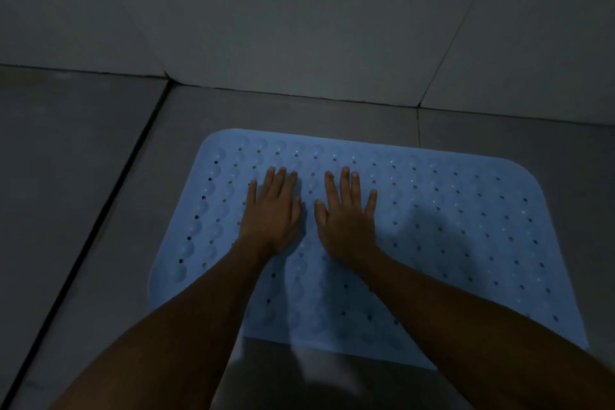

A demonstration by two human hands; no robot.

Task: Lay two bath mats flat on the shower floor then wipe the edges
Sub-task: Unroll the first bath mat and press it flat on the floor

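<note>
A person's left hand [271, 213] and right hand [346, 215] pressing palms-down side by side, fingers spreading open and gripping nothing, on a pale blue bath mat [449, 236] lying flat on grey floor tiles [83, 176], near the wall [299, 27]

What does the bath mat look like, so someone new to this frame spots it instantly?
Start at the corner where the grey tiled walls meet the grey floor. Just below that corner a light blue mat lies flat on the floor, with the left hand and right hand resting palm-down on it. It is the only coloured thing there: rounded corners, rows of small holes.
</note>
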